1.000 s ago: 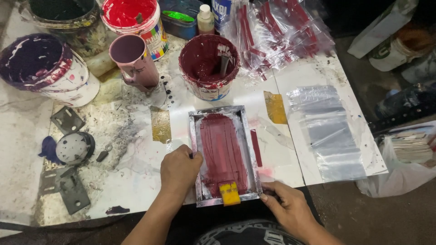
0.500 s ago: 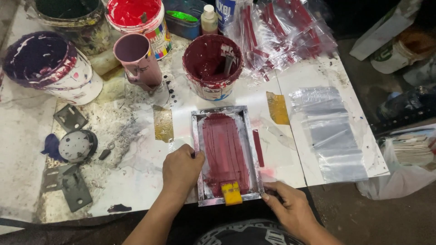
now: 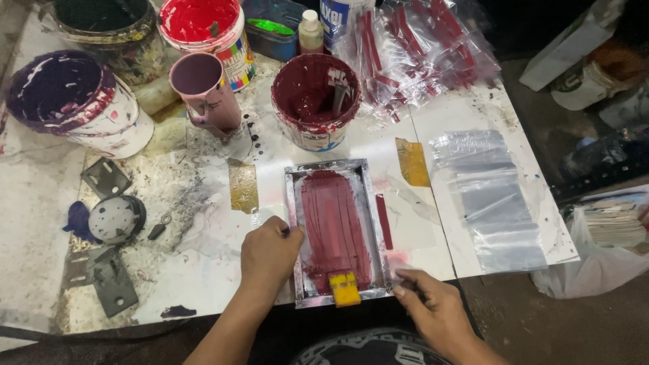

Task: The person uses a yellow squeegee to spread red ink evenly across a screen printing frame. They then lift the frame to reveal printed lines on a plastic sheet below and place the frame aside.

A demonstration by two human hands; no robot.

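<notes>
A small metal-framed printing screen (image 3: 370,182) lies flat on the white table, its mesh smeared with dark red ink. A yellow squeegee (image 3: 345,288) rests at its near end. My left hand (image 3: 268,253) grips the frame's left rail. My right hand (image 3: 433,307) touches the frame's near right corner with its fingertips, pinching what looks like a clear plastic sheet edge. A printed dark red stripe (image 3: 384,222) shows on clear plastic just right of the frame.
Behind the screen stands a tub of dark red ink (image 3: 316,101) with a stirrer. Red (image 3: 203,30), purple-stained (image 3: 74,101) and dark tubs, a pink mug (image 3: 203,91), a stack of printed clear bags (image 3: 419,51) and blank bags (image 3: 493,196) surround it. Metal hinges (image 3: 108,284) lie left.
Both hands stay on the frame; the view has shifted only slightly. The screen and squeegee have not visibly moved.
</notes>
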